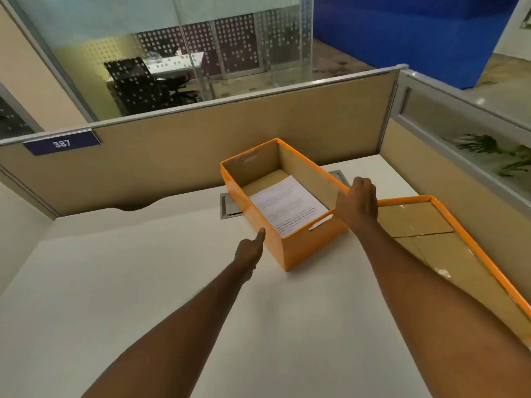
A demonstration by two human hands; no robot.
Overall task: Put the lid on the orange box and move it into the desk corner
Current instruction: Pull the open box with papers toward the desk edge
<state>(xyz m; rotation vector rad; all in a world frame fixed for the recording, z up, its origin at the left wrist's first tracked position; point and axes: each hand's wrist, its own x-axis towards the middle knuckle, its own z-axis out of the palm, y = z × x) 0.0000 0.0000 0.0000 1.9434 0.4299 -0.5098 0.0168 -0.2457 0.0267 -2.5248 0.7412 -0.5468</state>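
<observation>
An open orange box (301,249) stands on the white desk (143,282), turned at an angle, with a printed sheet of paper (287,205) lying inside. Its orange lid (448,234) lies upside down to the right, brown inside facing up, and it runs off the frame's right edge. My right hand (357,203) rests on the box's right rim where it meets the lid, fingers curled over the edge. My left hand (250,251) is at the box's near-left side, thumb up against the wall, fingers hidden behind the palm.
Tan cubicle partitions (230,145) close the desk at the back and right, meeting in a corner (382,150) behind the box. A metal cable hatch (230,206) is set in the desk under the box's far end. A blue "387" tag (61,143) hangs at left.
</observation>
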